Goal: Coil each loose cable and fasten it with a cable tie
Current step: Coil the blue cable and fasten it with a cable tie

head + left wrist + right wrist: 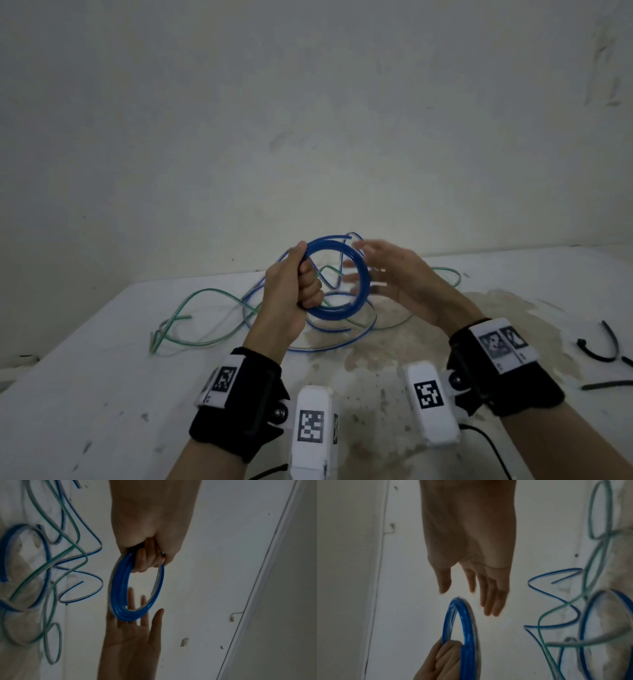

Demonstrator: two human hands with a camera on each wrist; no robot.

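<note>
Blue cable coil (337,274) stays gathered because the left hand (294,291) clenches its turns, while the right hand (394,274) hovers beside it with fingers spread, holding nothing, seemingly free to fetch a black cable tie (599,346).

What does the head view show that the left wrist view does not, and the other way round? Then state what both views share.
Only the head view shows the black cable ties lying on the table to the right, and both wrist bands with their printed markers.

Only the left wrist view shows the right hand's open palm, fingers straight, just beyond the coil, and a small wall switch.

Both show the left hand gripping the blue coil, the right hand open beside it, and loose blue and green cables on the table.
</note>
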